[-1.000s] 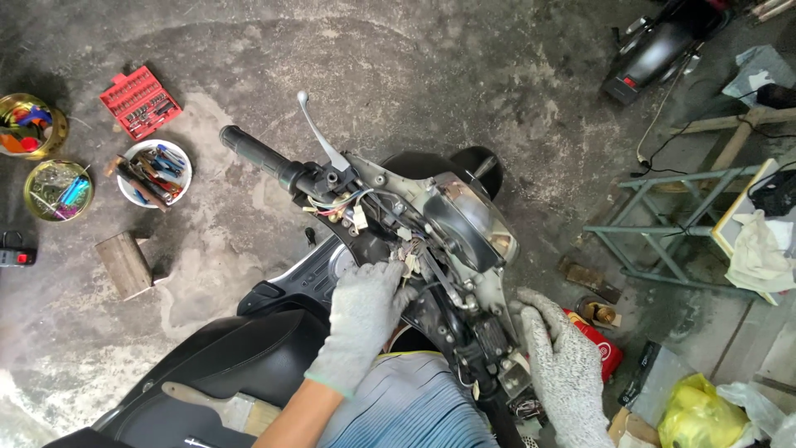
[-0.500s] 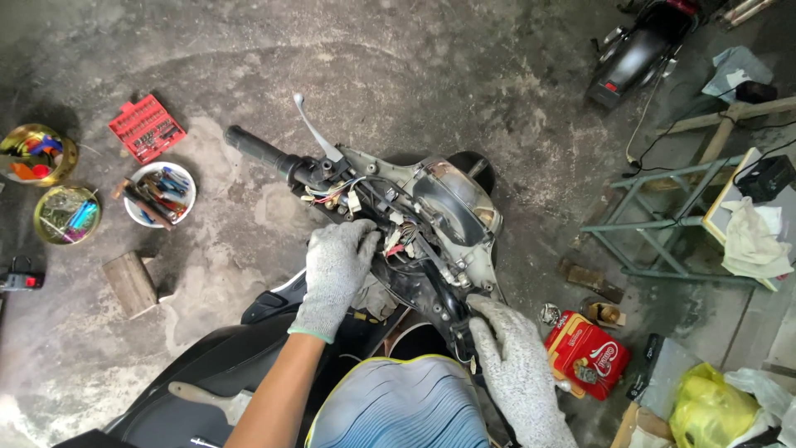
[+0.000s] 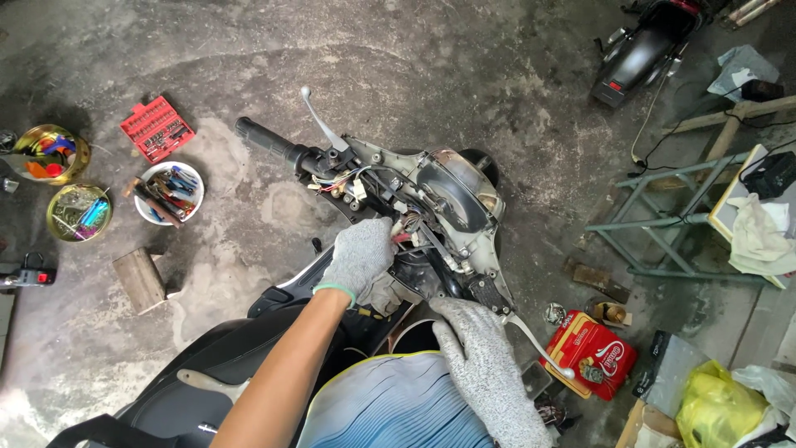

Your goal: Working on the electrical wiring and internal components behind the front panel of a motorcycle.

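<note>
A stripped scooter handlebar (image 3: 390, 178) lies across the middle of the head view, with a black grip (image 3: 264, 139), a silver brake lever (image 3: 319, 120) and the open headlight shell (image 3: 452, 195). My left hand (image 3: 361, 257), in a grey glove, pinches a bundle of coloured wires and connectors (image 3: 406, 224) inside the handlebar housing. In a matching grey glove, my right hand (image 3: 481, 365) rests near the right end of the handlebar, below the black master cylinder (image 3: 485, 290) and the right brake lever (image 3: 539, 348).
On the concrete floor at the left are a red socket set (image 3: 156, 129), a white bowl of tools (image 3: 168, 192), two round tins of parts (image 3: 79, 211), and a wooden block (image 3: 139, 280). A red tin (image 3: 590, 353), a yellow bag (image 3: 717, 411) and a green metal frame (image 3: 663, 216) stand at the right.
The view has shifted so the handlebar sits lower and more central. My left hand has moved up into the wiring; my right hand has slid left toward the handlebar's right end.
</note>
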